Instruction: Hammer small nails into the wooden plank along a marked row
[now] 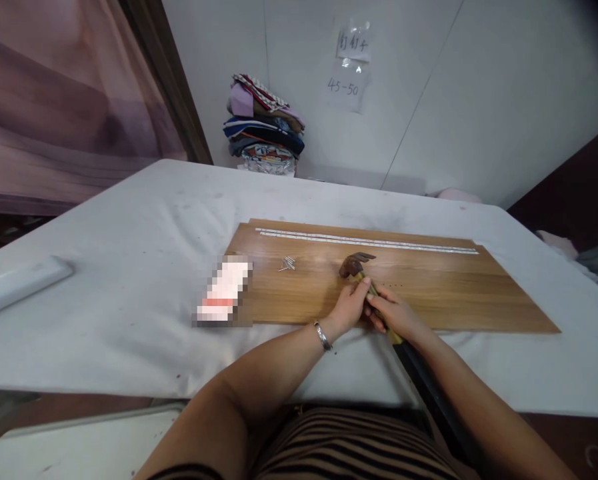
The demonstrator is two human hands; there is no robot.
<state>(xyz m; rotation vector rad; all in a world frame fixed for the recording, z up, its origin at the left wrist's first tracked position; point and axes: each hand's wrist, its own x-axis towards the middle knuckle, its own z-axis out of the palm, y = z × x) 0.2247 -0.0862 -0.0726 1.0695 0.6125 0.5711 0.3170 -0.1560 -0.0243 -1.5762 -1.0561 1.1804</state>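
Observation:
A claw hammer (353,265) with a rusty head and a yellow and black handle lies diagonally over the wooden board (459,290). My left hand (349,305), with a bracelet at its wrist, is closed round the upper handle just below the head. Right beside it, my right hand (397,312) grips the same handle a little lower down. The hammer's head is over the board's middle, and its long black grip runs back along my right forearm. Several loose nails (287,264) lie in a small pile on the board, left of the hammer. Small dark dots show on the wood close to my right hand.
Two white measuring strips (369,242) run along the board's far side. A blurred-out phone-like object (226,290) overlaps its left end. The board rests on a white-covered table (129,267). Folded cloths (266,127) are stacked by the wall; a white object (23,287) sits far left.

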